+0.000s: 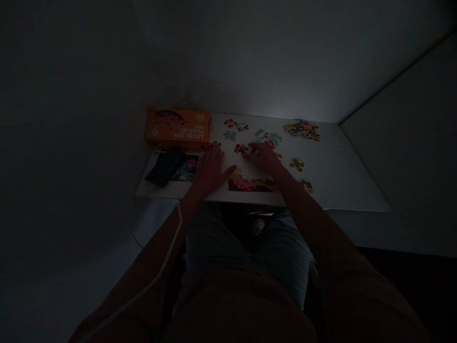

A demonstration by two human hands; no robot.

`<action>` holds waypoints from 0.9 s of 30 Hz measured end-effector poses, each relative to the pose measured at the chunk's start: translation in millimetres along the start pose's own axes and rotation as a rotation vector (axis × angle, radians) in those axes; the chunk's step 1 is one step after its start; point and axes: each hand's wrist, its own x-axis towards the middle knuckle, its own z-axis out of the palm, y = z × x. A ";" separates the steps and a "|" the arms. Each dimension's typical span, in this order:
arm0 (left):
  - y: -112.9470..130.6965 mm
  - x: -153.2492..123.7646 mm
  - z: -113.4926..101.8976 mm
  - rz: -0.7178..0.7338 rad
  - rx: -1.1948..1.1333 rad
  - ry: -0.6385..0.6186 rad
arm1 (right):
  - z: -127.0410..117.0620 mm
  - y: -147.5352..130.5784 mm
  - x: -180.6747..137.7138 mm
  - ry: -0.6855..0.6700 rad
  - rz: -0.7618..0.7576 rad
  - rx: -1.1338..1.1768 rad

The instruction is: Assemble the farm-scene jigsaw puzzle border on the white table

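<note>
On the counter before you, the puzzle box stands at the far left, loose pieces behind your hands, a heap of pieces far right, the joined strip nearest you.

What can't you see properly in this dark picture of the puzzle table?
All in the head view:
- Right hand: the dim light hides whether its fingers grip the piece beside them or only touch it.
- Left hand: it covers the table beneath it.
- Dark object: too dim to identify, and it hides part of the printed sheet.
- Orange box: smaller print too small to read.
</note>
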 end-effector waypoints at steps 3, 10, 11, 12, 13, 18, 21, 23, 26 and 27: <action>-1.6 2.7 1.8 -0.025 -0.021 0.021 | 3.9 2.0 14.7 -0.040 -0.005 -0.039; -2.7 3.4 2.2 -0.039 -0.085 0.064 | -4.1 -2.3 -4.1 -0.085 -0.046 0.077; -2.9 3.7 2.4 -0.043 -0.092 0.065 | -4.0 -3.4 -8.4 -0.099 -0.060 0.108; -3.2 4.1 2.7 -0.044 -0.095 0.062 | -3.7 -4.6 -12.2 -0.122 -0.076 0.127; -3.5 4.5 2.8 -0.038 -0.096 0.057 | -3.5 -5.9 -15.4 -0.150 -0.093 0.132; -4.8 3.1 -1.2 0.064 -0.103 0.051 | -5.7 -13.8 -31.7 -0.127 -0.137 0.092; -3.3 0.2 -5.8 0.160 -0.113 0.018 | -7.7 -17.1 -49.3 -0.098 -0.241 0.100; -1.3 -1.3 -7.4 0.226 -0.111 -0.001 | -7.3 -17.5 -61.8 -0.129 -0.322 0.059; 1.7 -2.4 -6.7 0.246 -0.110 -0.016 | -4.6 -16.9 -74.6 -0.171 -0.357 -0.032; 2.3 -2.5 -6.1 0.236 -0.112 -0.019 | -3.7 -17.2 -76.7 -0.177 -0.353 -0.051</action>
